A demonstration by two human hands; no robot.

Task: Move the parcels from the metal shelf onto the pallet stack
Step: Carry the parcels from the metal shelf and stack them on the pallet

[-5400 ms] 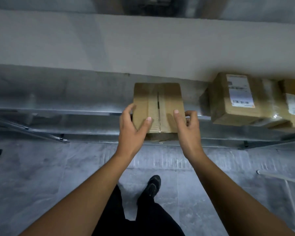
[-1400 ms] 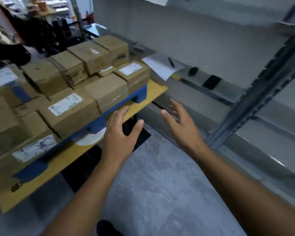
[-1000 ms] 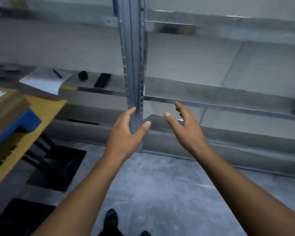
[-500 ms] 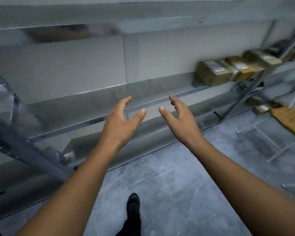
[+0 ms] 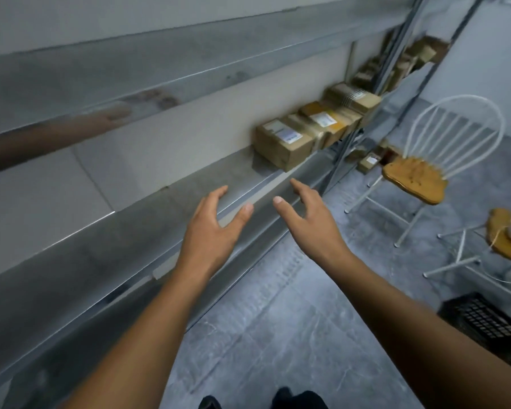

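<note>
In front of me runs a metal shelf (image 5: 165,219), its grey deck bare along most of its length. Toward its far right end a row of brown cardboard parcels (image 5: 313,129) sits directly on it, packed side by side against the wall, several with white labels on top. Below, the grey tiled floor (image 5: 278,335) carries two white wire chairs (image 5: 425,160) with wooden seats and a black crate (image 5: 484,323).
</note>
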